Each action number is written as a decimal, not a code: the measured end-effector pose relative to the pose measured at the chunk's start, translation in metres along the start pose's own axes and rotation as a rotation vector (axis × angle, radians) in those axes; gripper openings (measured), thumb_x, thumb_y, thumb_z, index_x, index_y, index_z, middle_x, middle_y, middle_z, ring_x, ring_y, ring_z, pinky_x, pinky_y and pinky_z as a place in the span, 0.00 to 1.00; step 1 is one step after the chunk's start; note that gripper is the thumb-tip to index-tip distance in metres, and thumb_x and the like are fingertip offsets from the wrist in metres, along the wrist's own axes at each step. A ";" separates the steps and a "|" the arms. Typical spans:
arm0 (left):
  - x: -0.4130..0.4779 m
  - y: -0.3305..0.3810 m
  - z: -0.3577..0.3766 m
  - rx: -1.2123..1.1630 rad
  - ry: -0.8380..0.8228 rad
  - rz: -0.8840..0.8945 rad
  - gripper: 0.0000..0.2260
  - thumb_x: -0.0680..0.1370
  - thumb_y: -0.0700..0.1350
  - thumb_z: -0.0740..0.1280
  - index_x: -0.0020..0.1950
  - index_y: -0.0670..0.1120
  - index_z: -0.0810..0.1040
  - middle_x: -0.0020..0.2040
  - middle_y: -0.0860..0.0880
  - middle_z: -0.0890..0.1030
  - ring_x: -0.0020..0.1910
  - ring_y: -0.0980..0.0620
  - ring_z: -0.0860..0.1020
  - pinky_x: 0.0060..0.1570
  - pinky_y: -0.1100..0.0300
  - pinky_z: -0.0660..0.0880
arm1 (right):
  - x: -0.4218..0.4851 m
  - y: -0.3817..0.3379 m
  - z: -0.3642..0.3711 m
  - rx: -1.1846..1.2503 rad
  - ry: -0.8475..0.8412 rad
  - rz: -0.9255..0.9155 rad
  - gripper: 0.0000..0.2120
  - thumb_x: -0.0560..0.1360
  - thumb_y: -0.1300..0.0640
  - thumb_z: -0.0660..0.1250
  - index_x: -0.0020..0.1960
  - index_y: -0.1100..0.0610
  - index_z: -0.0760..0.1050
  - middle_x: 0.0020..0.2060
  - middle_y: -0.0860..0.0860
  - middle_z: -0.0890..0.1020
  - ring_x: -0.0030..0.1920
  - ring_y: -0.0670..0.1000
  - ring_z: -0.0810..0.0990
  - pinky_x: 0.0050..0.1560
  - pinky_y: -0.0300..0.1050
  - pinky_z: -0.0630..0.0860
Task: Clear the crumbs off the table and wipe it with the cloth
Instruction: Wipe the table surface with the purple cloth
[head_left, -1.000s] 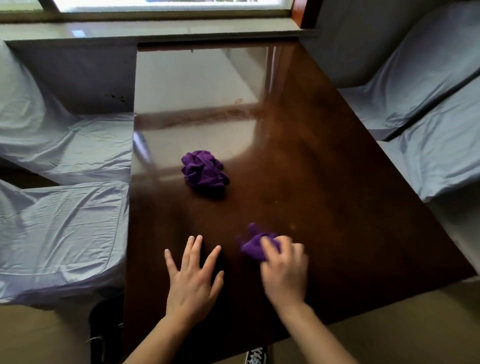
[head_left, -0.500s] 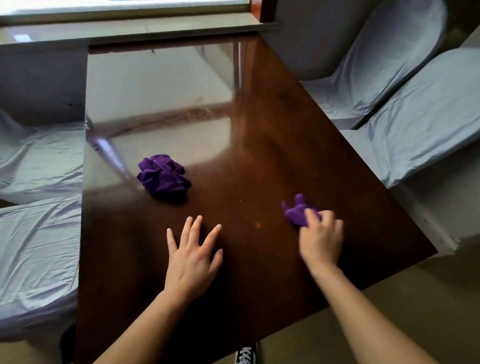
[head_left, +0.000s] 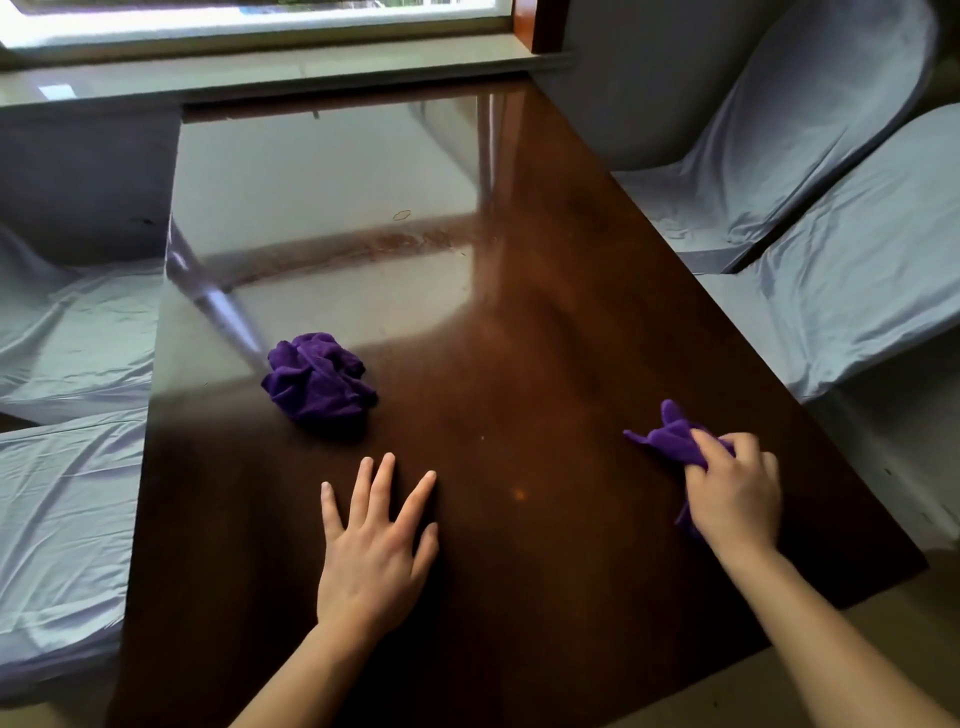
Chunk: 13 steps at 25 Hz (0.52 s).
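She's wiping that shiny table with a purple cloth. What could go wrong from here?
The right hand wipes its cloth close to the table's right edge, so crumbs may be swept off toward the covered chairs or the floor. A pale speck between the hands could be missed. The left hand lies flat on the glossy top and may leave prints.

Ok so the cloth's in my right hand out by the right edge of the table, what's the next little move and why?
Probably sweep the right hand and its purple cloth back left across the table. A small pale speck sits on the dark wood between that hand and the flat left hand, so a leftward pass would likely catch it.
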<state>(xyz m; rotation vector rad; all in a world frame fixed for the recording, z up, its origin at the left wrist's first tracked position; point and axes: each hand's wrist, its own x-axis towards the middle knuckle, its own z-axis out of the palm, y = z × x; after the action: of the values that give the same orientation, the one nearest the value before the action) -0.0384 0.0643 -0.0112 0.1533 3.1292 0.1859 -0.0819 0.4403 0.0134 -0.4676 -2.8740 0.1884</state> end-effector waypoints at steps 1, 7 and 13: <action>0.000 0.001 0.000 0.008 -0.001 0.002 0.26 0.77 0.62 0.51 0.75 0.62 0.55 0.78 0.44 0.59 0.78 0.44 0.49 0.72 0.34 0.45 | 0.011 -0.013 0.004 0.005 0.007 -0.002 0.17 0.72 0.62 0.69 0.60 0.59 0.79 0.51 0.62 0.77 0.44 0.64 0.74 0.47 0.56 0.73; -0.001 -0.003 -0.007 -0.070 0.000 -0.012 0.24 0.76 0.60 0.55 0.73 0.59 0.65 0.76 0.46 0.64 0.77 0.47 0.54 0.72 0.36 0.50 | -0.020 -0.160 0.025 0.073 -0.043 -0.582 0.18 0.69 0.56 0.65 0.59 0.51 0.78 0.48 0.57 0.79 0.42 0.62 0.75 0.40 0.53 0.73; -0.001 -0.001 -0.011 -0.118 0.047 -0.147 0.23 0.74 0.58 0.58 0.69 0.56 0.72 0.72 0.43 0.69 0.75 0.43 0.61 0.70 0.33 0.53 | 0.071 -0.221 0.036 0.056 -0.160 -0.495 0.16 0.74 0.57 0.61 0.60 0.50 0.77 0.53 0.56 0.77 0.50 0.61 0.73 0.46 0.52 0.72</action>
<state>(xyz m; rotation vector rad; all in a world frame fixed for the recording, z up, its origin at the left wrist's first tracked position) -0.0374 0.0617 -0.0003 -0.0830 3.1476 0.3763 -0.2224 0.2523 0.0281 0.2858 -3.0189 0.2261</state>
